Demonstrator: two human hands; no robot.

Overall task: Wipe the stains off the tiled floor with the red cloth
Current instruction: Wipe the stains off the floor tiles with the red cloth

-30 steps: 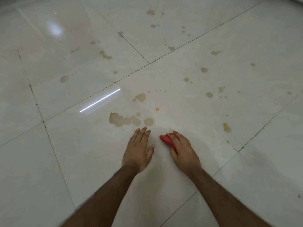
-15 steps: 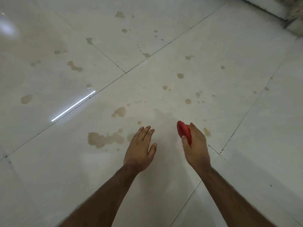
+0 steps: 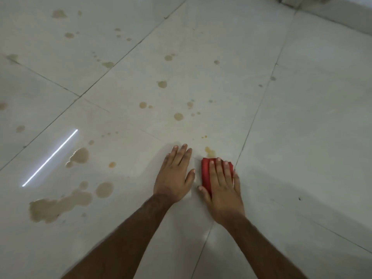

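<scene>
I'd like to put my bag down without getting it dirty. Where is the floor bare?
The tile right of the right hand and red cloth, past the grout line, is nearly spotless. Left of the left hand it is crowded: a big stain and puddle. Spots dot the tile ahead.

Left hand [image 3: 174, 174] flat, fingers together; right hand [image 3: 222, 185] flat, palm down, fingers spread

Red cloth [image 3: 205, 172] folded, flat on stained tiled floor [image 3: 302, 117].
</scene>
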